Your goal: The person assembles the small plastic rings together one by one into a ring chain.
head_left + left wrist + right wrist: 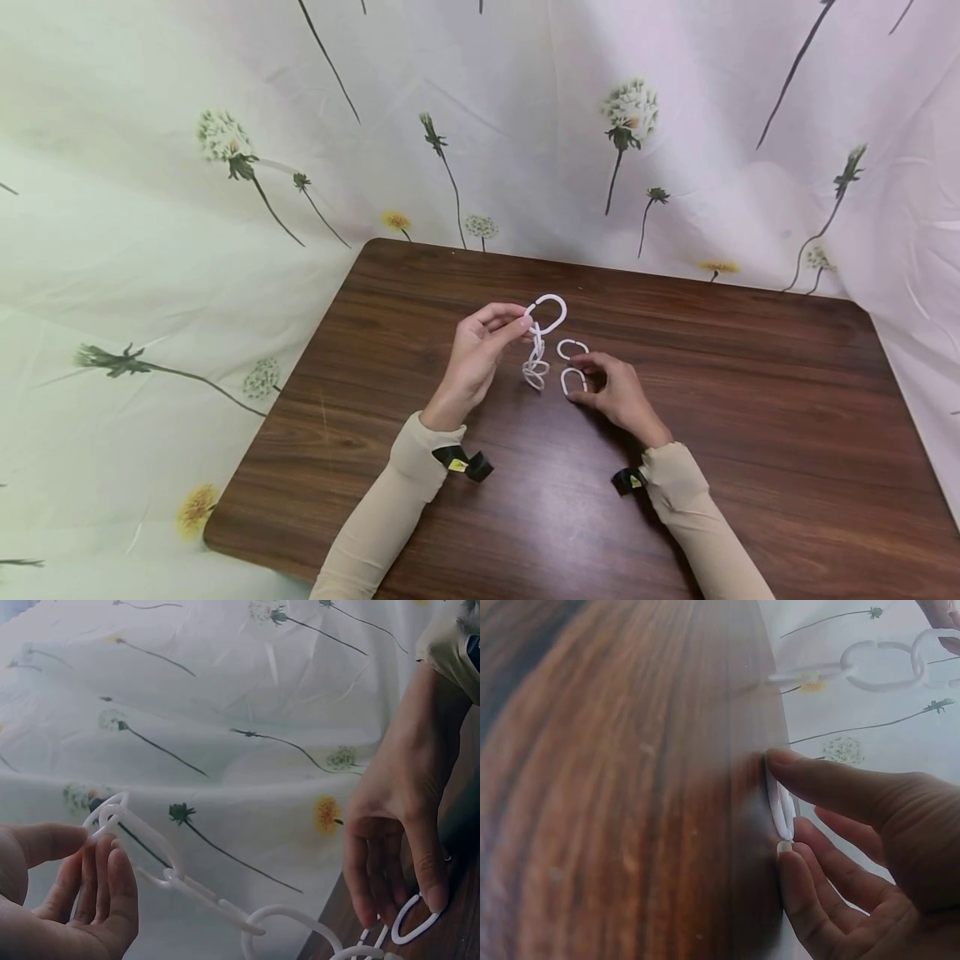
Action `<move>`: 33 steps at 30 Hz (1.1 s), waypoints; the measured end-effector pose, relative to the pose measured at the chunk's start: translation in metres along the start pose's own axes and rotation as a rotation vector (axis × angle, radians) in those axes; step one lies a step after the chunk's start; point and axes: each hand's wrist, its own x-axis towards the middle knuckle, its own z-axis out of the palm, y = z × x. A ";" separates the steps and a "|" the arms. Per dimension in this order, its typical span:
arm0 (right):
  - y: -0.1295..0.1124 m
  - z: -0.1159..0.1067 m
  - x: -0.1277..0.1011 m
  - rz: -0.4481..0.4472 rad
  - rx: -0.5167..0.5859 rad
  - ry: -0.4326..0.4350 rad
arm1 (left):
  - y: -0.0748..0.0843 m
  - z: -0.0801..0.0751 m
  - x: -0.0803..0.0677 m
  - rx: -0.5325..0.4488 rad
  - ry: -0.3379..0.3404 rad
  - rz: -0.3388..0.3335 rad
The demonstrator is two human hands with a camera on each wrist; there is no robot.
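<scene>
Chain (210, 896) of white links hangs from the left hand (474, 354), whose thumb and fingertips pinch the top link (564, 310) at its lower left side, in a narrow grip. The raised hold appears to serve two purposes: the remaining links trail below under their own weight, and most of the top link's loop projects beyond the fingers, unobstructed. The pinch sits close to the joint with the next link, which probably limits swing. Whether the lowest links touch the table (787, 433) cannot be determined. Two loose links lie to the right of the chain: the far link (560, 347) lies just beyond the near link (564, 383). Their position beside the hanging chain places both within short reach of the right hand (618, 396). That hand holds the near link, with the thumb at its near end and a fingertip at its far end; the link spans the gap between them, low against the tabletop. Gripping by the ends likely suits a thin, flat-lying part, which offers little height for the fingers. The far link lies just past the forefinger side of this grip; contact between the two cannot be confirmed.
</scene>
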 end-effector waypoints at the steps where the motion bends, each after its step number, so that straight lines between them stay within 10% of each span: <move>1: 0.000 0.000 0.000 -0.010 -0.005 -0.001 | 0.000 0.000 0.000 0.001 0.001 -0.001; 33: 0.000 -0.018 -0.002 0.076 0.059 -0.101 | -0.004 0.002 -0.001 -0.018 0.004 -0.016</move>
